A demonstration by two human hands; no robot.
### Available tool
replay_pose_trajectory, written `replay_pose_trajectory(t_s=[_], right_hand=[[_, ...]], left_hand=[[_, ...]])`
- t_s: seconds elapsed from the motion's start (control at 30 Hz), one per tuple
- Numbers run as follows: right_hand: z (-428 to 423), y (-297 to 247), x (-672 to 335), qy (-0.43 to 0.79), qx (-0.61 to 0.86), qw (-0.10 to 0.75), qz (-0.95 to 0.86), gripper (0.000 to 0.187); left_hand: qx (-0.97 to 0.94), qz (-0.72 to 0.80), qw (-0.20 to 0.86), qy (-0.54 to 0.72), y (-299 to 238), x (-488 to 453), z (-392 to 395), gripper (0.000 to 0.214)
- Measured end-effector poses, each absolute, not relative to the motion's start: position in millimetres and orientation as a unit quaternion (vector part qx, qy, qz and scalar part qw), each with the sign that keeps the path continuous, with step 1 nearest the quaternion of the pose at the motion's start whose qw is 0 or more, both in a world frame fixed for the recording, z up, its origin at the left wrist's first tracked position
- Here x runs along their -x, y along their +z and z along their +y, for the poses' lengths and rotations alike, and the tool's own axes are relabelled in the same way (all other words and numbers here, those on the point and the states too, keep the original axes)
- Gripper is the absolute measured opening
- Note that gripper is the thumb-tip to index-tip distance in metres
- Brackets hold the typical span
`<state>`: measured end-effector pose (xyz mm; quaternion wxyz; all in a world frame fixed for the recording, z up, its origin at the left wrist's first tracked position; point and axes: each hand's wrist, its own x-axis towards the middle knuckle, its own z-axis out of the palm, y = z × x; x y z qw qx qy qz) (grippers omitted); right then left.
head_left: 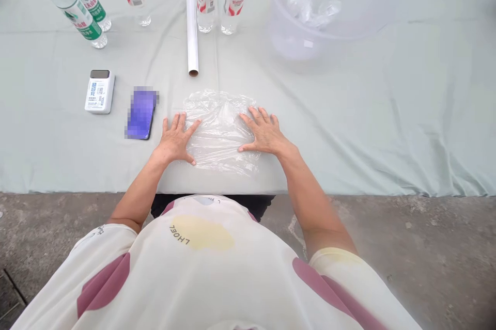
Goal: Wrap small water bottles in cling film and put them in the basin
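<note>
A crumpled sheet of clear plastic film (220,131) lies spread on the table in front of me, wrinkled all over. My left hand (176,139) rests on its left edge, fingers stretched apart and palm down. On the right edge lies my right hand (265,131), also flat with the fingers spread. Neither hand grips anything. Just beyond the film, a white roll (192,35) with a brown cardboard core points away from me.
Left of the film are a phone (141,113) and a white power bank (99,92). Several water bottles (234,2) stand farther back. A translucent plastic tub (298,48) at the back right holds crumpled clear plastic (312,7). A pale green cloth (368,128) covers the table.
</note>
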<state>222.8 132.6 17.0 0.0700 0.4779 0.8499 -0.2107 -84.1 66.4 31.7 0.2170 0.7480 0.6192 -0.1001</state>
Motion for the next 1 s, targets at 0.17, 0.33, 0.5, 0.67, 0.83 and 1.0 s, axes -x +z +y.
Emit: replay_pose_trajectory(t_s=[0.17, 0.33, 0.5, 0.67, 0.83, 1.0], right_hand=[[145.1, 22.0, -241.5, -0.209, -0.499, 0.095, 0.836, 0.111], [155.2, 26.5, -267.9, -0.201, -0.520, 0.124, 0.821, 0.111], [191.3, 37.4, -301.8, -0.188, -0.549, 0.160, 0.798, 0.109], [261.7, 52.1, -260.2, -0.199, -0.573, -0.010, 0.795, 0.074], [364.7, 49.0, -160.7, -0.297, -0.578, -0.199, 0.733, 0.095], [439.8, 53.5, -94.4, -0.325, -0.589, -0.322, 0.667, 0.105]], left_hand=[[-0.733, 0.638, 0.213, -0.101, 31.9, 75.6, 65.9, 0.148], [-0.721, 0.650, 0.225, -0.084, 30.1, 72.4, 64.1, 0.150], [-0.716, 0.651, 0.242, -0.069, 25.3, 72.0, 64.0, 0.152], [-0.703, 0.655, 0.251, -0.117, 27.5, 67.2, 64.5, 0.153], [-0.695, 0.656, 0.253, -0.150, 31.3, 64.0, 64.4, 0.154], [-0.691, 0.659, 0.262, -0.140, 29.3, 65.0, 63.2, 0.149]])
